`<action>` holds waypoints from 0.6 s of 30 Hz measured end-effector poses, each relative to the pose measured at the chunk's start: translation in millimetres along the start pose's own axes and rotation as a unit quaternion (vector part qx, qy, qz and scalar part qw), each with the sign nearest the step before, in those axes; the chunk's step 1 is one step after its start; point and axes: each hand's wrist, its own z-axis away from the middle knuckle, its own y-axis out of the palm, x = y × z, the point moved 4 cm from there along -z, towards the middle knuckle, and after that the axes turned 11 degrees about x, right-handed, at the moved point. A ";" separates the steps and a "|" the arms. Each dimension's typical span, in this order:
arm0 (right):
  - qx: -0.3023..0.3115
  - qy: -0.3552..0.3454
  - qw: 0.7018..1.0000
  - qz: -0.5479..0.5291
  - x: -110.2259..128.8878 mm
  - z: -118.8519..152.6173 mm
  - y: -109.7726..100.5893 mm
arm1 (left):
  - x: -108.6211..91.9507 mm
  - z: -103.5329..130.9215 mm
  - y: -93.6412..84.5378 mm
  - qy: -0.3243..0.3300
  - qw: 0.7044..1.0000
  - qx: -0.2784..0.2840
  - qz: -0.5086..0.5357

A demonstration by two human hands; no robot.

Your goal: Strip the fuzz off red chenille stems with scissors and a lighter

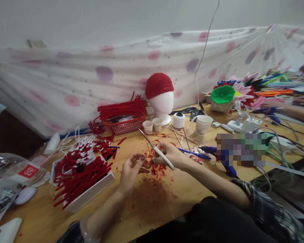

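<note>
My right hand (168, 154) is closed around white-handled scissors (163, 157), seen nearly edge-on, their metal tip pointing up and left. By its fingertips is a small dark red fuzzy piece (153, 166) with a thin stem; exactly how it is gripped is hard to see. Just left of it, my left hand (133, 167) has loosely bent fingers, apart, with nothing clearly between them. Red fluff trimmings (160, 172) are scattered on the wooden table (144, 219) beneath both hands.
Left stand a white box (91, 194) of red fuzzy stems and a plastic bottle (17, 168). Behind are a red basket (128, 126), paper cups (147, 127), a thread spool (178, 120) and a red-capped foam head (162, 104). Rightward lie blue-handled glue guns (228, 162), cables and another person's hand (271, 105).
</note>
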 end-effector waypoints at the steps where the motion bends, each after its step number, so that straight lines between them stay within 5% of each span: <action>1: 0.013 0.007 1.000 0.002 -3.5 -0.7 -0.4 | 1.7 -4.9 1.3 -0.022 0.999 0.015 0.019; 6: 0.027 0.012 0.998 0.061 -11.5 -1.0 -4.6 | 10.9 -18.7 8.6 -0.101 0.989 0.065 0.092; 11: -0.048 -0.028 0.981 0.184 -8.3 21.7 -21.1 | 22.8 -27.2 -5.0 -0.093 0.985 -0.004 0.143; 18: -0.096 -0.028 0.854 0.510 -20.7 63.7 -33.1 | 36.9 -41.9 -26.0 -0.039 0.995 -0.036 0.089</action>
